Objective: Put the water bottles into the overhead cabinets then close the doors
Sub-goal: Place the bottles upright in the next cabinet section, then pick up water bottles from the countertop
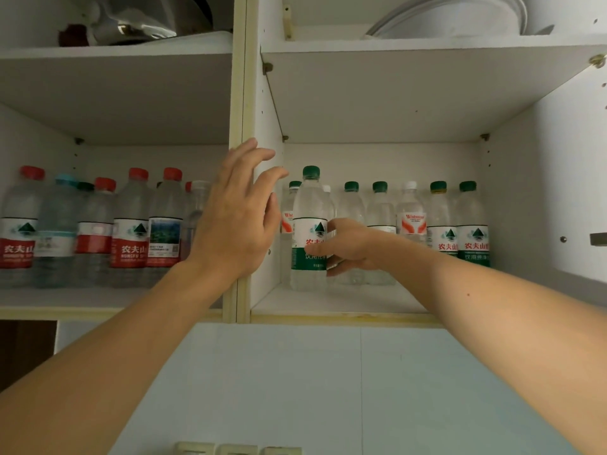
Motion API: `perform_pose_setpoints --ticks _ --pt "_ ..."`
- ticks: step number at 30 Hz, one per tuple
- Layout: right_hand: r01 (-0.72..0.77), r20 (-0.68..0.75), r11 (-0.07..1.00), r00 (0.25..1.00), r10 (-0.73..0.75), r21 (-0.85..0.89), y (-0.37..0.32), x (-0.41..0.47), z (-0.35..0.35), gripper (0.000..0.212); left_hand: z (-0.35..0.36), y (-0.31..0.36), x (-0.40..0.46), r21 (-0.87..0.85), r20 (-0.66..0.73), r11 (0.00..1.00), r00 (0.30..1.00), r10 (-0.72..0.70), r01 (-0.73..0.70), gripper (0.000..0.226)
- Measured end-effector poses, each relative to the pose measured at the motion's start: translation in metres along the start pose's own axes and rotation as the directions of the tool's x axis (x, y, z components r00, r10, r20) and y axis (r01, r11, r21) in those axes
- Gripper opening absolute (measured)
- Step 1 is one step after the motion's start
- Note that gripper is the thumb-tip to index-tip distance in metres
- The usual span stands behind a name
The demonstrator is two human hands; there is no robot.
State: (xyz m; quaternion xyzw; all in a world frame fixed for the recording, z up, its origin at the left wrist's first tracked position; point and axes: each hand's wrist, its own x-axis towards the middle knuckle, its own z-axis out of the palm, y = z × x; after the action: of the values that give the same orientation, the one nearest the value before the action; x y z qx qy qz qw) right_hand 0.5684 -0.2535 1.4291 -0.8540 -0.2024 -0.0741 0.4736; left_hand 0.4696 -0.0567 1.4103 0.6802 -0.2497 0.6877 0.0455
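Two overhead cabinets stand open side by side. In the right one, a green-capped water bottle [308, 198] stands at the front left of the lower shelf [345, 302]. My right hand [351, 247] holds it from the right, one finger across its label and the thumb at its side. Behind it runs a row of green- and white-capped bottles [473, 224]. The left cabinet holds several bottles with red labels [131, 231]. My left hand [235, 224] is raised in front of the divider [241, 93] with its fingers spread, holding nothing.
White plates [460, 18] lean on the upper right shelf, and metal cookware [141, 21] sits on the upper left one. A hinge plate [597, 239] is fixed to the right side wall. Below the cabinets are pale blue wall tiles [295, 389] and wall switches [236, 449].
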Motion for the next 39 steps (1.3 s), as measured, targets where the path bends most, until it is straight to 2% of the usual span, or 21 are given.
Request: perform_pose_setpoints --ticks 4,7,9,11,14,17,22,23,25,28,31,35,39 --pt "-0.003 -0.006 1.000 1.000 0.003 -0.014 -0.002 -0.006 0.008 0.033 0.000 0.001 0.000 0.074 0.030 0.997 1.000 0.003 -0.005 0.037" --pt "-0.007 -0.067 0.995 0.998 0.001 -0.100 -0.004 -0.020 0.014 0.056 -0.002 0.001 0.002 0.165 0.086 0.986 0.996 -0.003 -0.011 0.038" --pt "0.050 -0.146 0.984 0.986 -0.075 -0.170 -0.009 -0.037 0.018 0.066 -0.005 0.003 0.005 0.234 0.150 0.972 0.988 -0.026 -0.010 0.039" --pt "0.157 -0.236 0.961 0.949 -0.211 -0.229 -0.014 -0.057 0.020 0.063 -0.010 0.008 0.006 0.243 0.199 0.970 0.978 -0.060 0.010 0.040" --pt "0.297 -0.321 0.902 0.861 -0.394 -0.312 -0.018 -0.096 0.023 0.053 -0.023 0.024 0.000 0.123 0.195 0.992 0.979 -0.061 0.037 0.039" --pt "0.414 -0.395 0.825 0.733 -0.553 -0.385 -0.009 -0.139 0.028 0.034 -0.040 0.045 -0.015 -0.053 0.142 0.995 0.987 -0.079 0.087 0.035" --pt "0.556 -0.473 0.747 0.580 -0.663 -0.365 0.038 -0.207 0.044 0.016 -0.060 0.085 -0.058 -0.319 0.217 0.903 0.950 -0.224 0.286 0.025" --pt "0.568 -0.479 0.736 0.563 -0.674 -0.367 0.052 -0.219 0.050 0.015 -0.063 0.092 -0.070 -0.355 0.232 0.878 0.940 -0.251 0.322 0.023" --pt "0.568 -0.468 0.742 0.579 -0.668 -0.355 0.080 -0.240 0.064 0.015 -0.064 0.104 -0.098 -0.421 0.295 0.808 0.905 -0.308 0.412 0.021" --pt "0.509 -0.423 0.816 0.698 -0.578 -0.273 0.125 -0.264 0.085 0.016 -0.062 0.123 -0.147 -0.478 0.421 0.681 0.825 -0.376 0.555 0.017" --pt "0.364 -0.362 0.916 0.841 -0.402 -0.169 0.171 -0.282 0.111 0.016 -0.054 0.146 -0.206 -0.452 0.566 0.566 0.712 -0.414 0.689 0.017" --pt "0.117 -0.228 0.987 0.964 -0.139 -0.108 0.233 -0.303 0.152 0.021 -0.040 0.178 -0.296 -0.302 0.755 0.406 0.476 -0.450 0.862 0.014" --pt "-0.062 -0.086 0.991 0.995 0.052 -0.120 0.283 -0.329 0.190 0.023 -0.036 0.206 -0.389 -0.058 0.908 0.389 0.211 -0.363 0.919 0.010"
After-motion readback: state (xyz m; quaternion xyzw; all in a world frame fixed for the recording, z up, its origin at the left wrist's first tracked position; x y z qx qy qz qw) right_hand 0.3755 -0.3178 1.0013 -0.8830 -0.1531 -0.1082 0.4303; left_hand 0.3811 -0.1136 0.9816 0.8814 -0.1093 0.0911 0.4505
